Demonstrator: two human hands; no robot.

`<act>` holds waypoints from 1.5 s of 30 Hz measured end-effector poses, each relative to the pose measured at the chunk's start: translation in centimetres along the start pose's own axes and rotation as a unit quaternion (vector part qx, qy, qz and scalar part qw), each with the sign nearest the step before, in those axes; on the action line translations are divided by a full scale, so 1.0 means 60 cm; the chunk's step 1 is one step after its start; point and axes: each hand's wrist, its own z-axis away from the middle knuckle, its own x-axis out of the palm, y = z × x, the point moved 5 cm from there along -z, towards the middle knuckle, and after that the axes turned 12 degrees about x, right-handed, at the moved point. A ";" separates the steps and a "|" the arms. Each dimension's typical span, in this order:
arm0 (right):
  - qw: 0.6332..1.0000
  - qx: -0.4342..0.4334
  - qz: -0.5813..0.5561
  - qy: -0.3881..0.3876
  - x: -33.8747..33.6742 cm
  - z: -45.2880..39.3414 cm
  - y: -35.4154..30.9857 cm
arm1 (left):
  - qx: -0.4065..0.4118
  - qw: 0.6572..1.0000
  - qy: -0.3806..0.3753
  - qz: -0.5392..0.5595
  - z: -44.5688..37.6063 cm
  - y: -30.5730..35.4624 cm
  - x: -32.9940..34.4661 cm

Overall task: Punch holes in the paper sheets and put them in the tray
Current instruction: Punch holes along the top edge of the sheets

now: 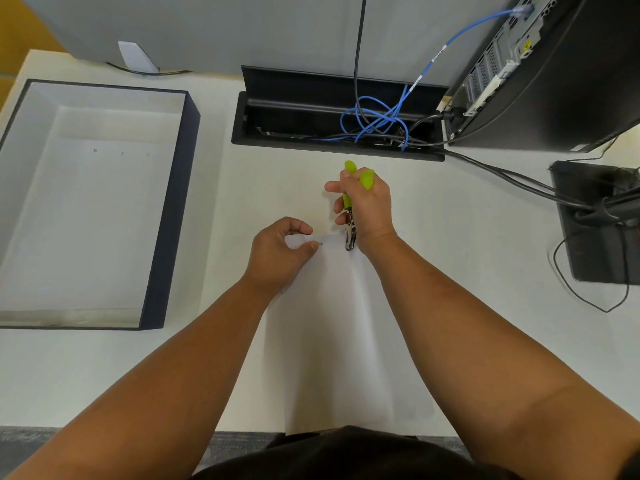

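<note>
One paper sheet point(332, 327) lies on the tabletop point(104, 375) between two forearms. The left hand point(280, 252) pinches its far edge; just to its right, the right hand point(365, 209) squeezes one green-handled hole punch point(350, 233) onto that edge. One tray point(169, 209), holding punched paper, sits well left.

Paper sheet point(332, 327) near edge was hidden at 6 o'clock by dark clothing; punch point(350, 233) jaws were partly covered by right hand point(367, 209); computer tower point(554, 74) was cropped at 2 o'clock.
</note>
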 end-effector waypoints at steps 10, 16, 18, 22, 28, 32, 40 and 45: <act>0.998 -0.048 -0.008 0.029 0.005 0.003 0.004 | 0.000 1.000 -0.001 -0.001 0.002 0.002 -0.001; 0.998 -0.053 0.001 0.034 0.010 -0.013 0.006 | 0.003 1.000 -0.005 0.002 0.001 0.003 -0.001; 0.998 -0.056 0.007 0.037 0.012 -0.017 0.007 | 0.004 1.000 -0.005 0.004 0.002 0.002 -0.001; 0.997 -0.063 0.018 0.040 0.015 -0.019 0.007 | 0.000 1.000 -0.003 0.000 0.001 0.001 0.000; 0.997 -0.069 0.003 0.037 0.015 -0.019 0.008 | 0.067 0.980 -0.061 -0.178 -0.011 0.017 0.018; 0.997 -0.069 -0.003 0.043 0.018 -0.023 0.011 | 0.173 0.893 -0.068 -0.409 -0.019 0.057 0.043; 0.996 -0.077 0.007 0.048 0.017 -0.027 0.010 | 0.149 0.946 -0.069 -0.281 -0.014 0.043 0.072; 0.995 -0.084 0.014 0.047 0.018 -0.028 0.011 | 0.153 0.945 -0.066 -0.282 -0.019 0.039 0.073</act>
